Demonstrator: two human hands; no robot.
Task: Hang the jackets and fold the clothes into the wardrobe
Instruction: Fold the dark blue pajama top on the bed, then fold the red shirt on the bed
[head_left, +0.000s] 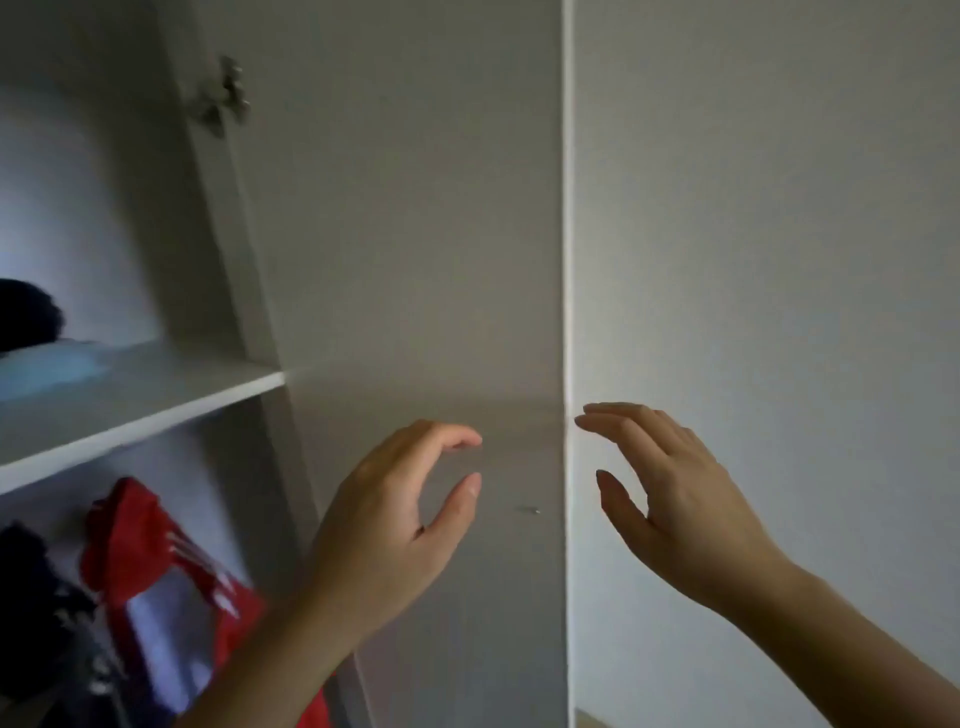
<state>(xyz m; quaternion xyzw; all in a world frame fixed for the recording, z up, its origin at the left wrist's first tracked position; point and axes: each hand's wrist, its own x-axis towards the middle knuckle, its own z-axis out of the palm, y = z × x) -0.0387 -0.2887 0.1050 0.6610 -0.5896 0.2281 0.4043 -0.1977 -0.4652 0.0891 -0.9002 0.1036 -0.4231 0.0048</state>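
both hands are raised in front of the open wardrobe door (415, 234). the left hand (384, 525) is loosely curved, thumb and forefinger apart, holding nothing, near the door's inner face. the right hand (670, 499) has relaxed, nearly straight fingers, their tips at the door's front edge; whether they touch it is unclear. inside, at lower left, a red jacket (130, 545) hangs under the shelf (145, 410), beside a dark garment (31, 597). on the shelf lie a light blue cloth (47, 369) and a dark bundle (26, 312).
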